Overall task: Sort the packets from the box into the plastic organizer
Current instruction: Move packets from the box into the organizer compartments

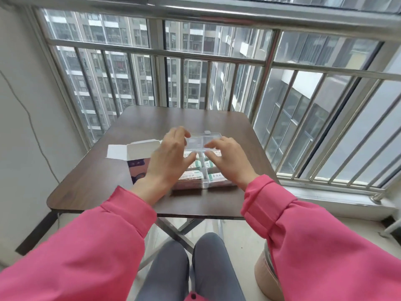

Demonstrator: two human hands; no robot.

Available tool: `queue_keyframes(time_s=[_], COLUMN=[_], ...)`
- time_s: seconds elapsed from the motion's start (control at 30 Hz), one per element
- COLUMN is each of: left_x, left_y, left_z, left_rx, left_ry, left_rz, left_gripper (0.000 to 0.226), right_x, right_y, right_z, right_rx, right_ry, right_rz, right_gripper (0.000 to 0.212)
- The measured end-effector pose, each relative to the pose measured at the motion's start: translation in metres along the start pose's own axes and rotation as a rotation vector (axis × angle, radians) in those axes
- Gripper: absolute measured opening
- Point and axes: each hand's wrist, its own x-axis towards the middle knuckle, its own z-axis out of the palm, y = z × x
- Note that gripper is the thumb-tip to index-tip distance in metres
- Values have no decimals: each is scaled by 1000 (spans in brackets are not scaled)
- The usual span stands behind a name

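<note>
Near the middle of the table point(91, 181) the clear plastic organizer point(202, 170) holds green-and-white packets point(193, 175) in its compartments, its long axis running from my edge toward the far one. My left hand point(171, 157) and right hand point(227, 158) hover over it, fingers spread and loosely bent; whether they touch its raised lid point(201, 140) I cannot tell. The opened box point(138, 158) lies just left.

The clear plastic organizer point(202, 161) sat at the middle of the frame, its transparent lid point(202, 140) raised at the far side. Green-and-white packets point(192, 175) lay flat in its divided compartments. Just left of it lay the box point(138, 164), white flaps point(130, 149) open toward the upper left, its dark purple printed side showing.
</note>
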Motion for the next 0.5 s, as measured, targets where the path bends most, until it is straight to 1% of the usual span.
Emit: queue_keyframes(time_s=[0.07, 0.1, 0.13, 0.23, 0.3, 0.33, 0.37, 0.43, 0.5], left_x=[-5, -7, -9, -13, -14, -16, -18, -25, -33], left_y=[-23, -36, -49, -84, -97, -102, -106, -111, -113], left_z=[-17, -25, -32, -51, -58, -60, -63, -66, -69], left_rx=[147, 234, 309, 454, 459, 418, 351, 200, 165], left_ry=[44, 19, -41, -310, -444, -461, -443, -347, -201], left_rz=[-32, -65, -108, -220, -277, -291, -290, -238, -109], left_gripper=[51, 60, 71, 103, 111, 108, 103, 95, 89], right_x=[4, 6, 9, 17, 20, 21, 20, 17, 12], right_y=[-25, -36, -46, -65, -70, -72, -73, -75, -78], right_z=[8, 13, 19, 37, 45, 48, 49, 52, 52], right_rx=[-3, -17, -34, -93, -82, -63, -50, -42, -32], right_ry=[-39, -67, -101, -240, -283, -281, -273, -253, -212], right_rz=[-103, -142, -162, -142, -95, -73, -59, -70, -113], right_gripper=[28, 32, 36, 47, 44, 42, 39, 32, 27])
